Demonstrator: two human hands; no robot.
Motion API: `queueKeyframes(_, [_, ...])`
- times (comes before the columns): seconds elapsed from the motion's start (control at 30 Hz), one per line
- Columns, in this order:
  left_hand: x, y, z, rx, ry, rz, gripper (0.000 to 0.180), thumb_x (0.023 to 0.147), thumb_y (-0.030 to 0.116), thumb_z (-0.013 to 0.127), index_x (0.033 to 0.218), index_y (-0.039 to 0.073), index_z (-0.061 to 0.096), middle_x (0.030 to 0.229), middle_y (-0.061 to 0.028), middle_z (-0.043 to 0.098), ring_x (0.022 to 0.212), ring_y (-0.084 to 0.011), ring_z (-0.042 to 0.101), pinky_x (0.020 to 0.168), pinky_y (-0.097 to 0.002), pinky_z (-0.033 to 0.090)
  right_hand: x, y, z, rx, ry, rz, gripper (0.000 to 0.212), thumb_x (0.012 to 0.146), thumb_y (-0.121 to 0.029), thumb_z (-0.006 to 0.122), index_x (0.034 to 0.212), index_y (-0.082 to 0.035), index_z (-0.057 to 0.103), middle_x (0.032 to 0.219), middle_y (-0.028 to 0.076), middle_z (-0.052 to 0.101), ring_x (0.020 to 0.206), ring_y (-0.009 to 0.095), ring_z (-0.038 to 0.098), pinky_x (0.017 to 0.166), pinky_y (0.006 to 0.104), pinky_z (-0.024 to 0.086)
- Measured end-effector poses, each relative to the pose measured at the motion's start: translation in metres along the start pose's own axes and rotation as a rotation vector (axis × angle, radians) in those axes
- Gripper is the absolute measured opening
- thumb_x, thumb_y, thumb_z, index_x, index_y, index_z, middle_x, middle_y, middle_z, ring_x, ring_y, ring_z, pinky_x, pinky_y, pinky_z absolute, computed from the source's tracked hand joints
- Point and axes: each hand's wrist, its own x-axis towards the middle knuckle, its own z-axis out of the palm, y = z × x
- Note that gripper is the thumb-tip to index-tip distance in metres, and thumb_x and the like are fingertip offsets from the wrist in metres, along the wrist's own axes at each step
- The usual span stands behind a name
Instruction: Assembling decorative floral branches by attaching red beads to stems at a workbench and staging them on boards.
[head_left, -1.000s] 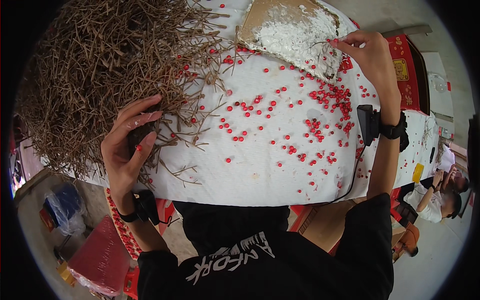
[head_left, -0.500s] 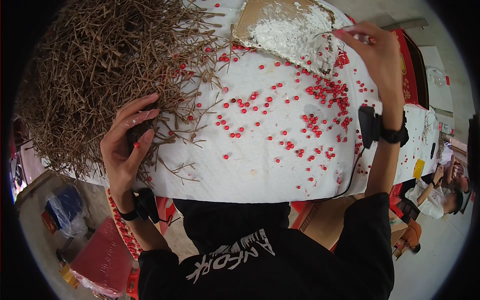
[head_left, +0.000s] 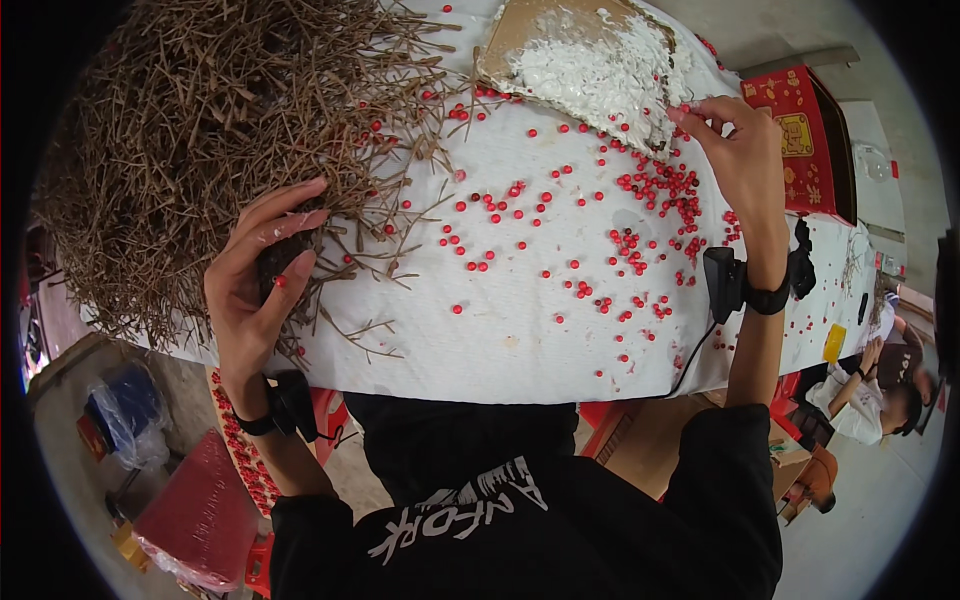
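At the near edge of a heap of brown twigs (head_left: 200, 170), my left hand (head_left: 245, 290) curls its fingers and thumb around a dark bundle (head_left: 272, 262) that I cannot make out clearly. White paste marks one of its fingers, and a red berry (head_left: 280, 281) shows at the thumb. My right hand (head_left: 740, 150) pinches thumb and forefinger together beside the right edge of a cardboard sheet (head_left: 510, 50) coated with white paste (head_left: 590, 70). What the pinch holds is tiny, seemingly a thin stem. Loose red berries (head_left: 660, 185) lie scattered on the white-covered table below.
A red box (head_left: 815, 140) with gold print stands beyond my right hand. Wrist devices (head_left: 725, 285) with cables are on both forearms. A red plastic-wrapped stack (head_left: 200, 510) is at lower left. Other people (head_left: 860, 400) sit at the far right, near a yellow object (head_left: 835, 340).
My right hand has drawn back from over the white paste, down toward the sheet's right edge, still pinched. A thin stem showed at its fingertips earlier. The left hand keeps its pose.
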Motion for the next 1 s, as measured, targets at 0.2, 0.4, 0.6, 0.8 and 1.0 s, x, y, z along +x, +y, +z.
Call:
queueKeyframes(0.2, [0.0, 0.003, 0.006, -0.059, 0.053, -0.033, 0.03, 0.078, -0.006, 0.063, 0.107, -0.004, 0.066, 0.126, -0.0185, 0.06, 0.123, -0.0299, 0.052, 0.107, -0.0423, 0.034, 0.006, 0.004, 0.011, 0.01, -0.044, -0.078, 0.025, 0.078, -0.02, 0.077, 0.084, 0.003, 0.07, 0.067, 0.01, 0.062, 0.058, 0.016, 0.052, 0.057, 0.0313, 0.04])
queueKeyframes(0.4, [-0.001, 0.003, 0.007, -0.09, 0.068, -0.046, 0.029, 0.079, -0.004, 0.062, 0.108, -0.004, 0.066, 0.125, -0.0188, 0.06, 0.123, -0.0302, 0.051, 0.108, -0.0427, 0.033, 0.022, -0.016, 0.002, -0.077, -0.143, -0.018, 0.026, 0.079, -0.022, 0.074, 0.084, 0.003, 0.069, 0.065, 0.012, 0.061, 0.055, 0.017, 0.052, 0.056, 0.0314, 0.041])
queueKeyframes(0.6, [0.0, 0.002, 0.004, -0.038, 0.044, -0.029, 0.029, 0.08, -0.003, 0.062, 0.109, -0.003, 0.066, 0.126, -0.0188, 0.06, 0.124, -0.0303, 0.051, 0.108, -0.0429, 0.033, 0.025, -0.01, 0.004, -0.129, -0.209, -0.027, 0.024, 0.08, -0.021, 0.071, 0.083, 0.003, 0.069, 0.065, 0.011, 0.062, 0.055, 0.015, 0.054, 0.056, 0.0303, 0.043])
queueKeyframes(0.8, [0.0, 0.001, 0.004, -0.019, 0.038, -0.017, 0.029, 0.08, -0.002, 0.063, 0.109, -0.003, 0.066, 0.126, -0.019, 0.06, 0.124, -0.0301, 0.051, 0.108, -0.0429, 0.032, 0.024, -0.005, 0.0, -0.103, -0.134, 0.02, 0.023, 0.081, -0.02, 0.071, 0.085, 0.003, 0.069, 0.069, 0.009, 0.066, 0.061, 0.012, 0.058, 0.057, 0.0285, 0.045])
queueKeyframes(1.0, [0.0, 0.002, 0.006, -0.08, 0.055, -0.028, 0.029, 0.08, -0.002, 0.063, 0.109, -0.003, 0.066, 0.125, -0.019, 0.06, 0.124, -0.0302, 0.051, 0.109, -0.0433, 0.032, 0.022, -0.005, -0.016, -0.002, -0.125, 0.134, 0.024, 0.082, -0.021, 0.071, 0.09, 0.001, 0.07, 0.075, 0.006, 0.068, 0.065, 0.009, 0.06, 0.057, 0.0245, 0.045])
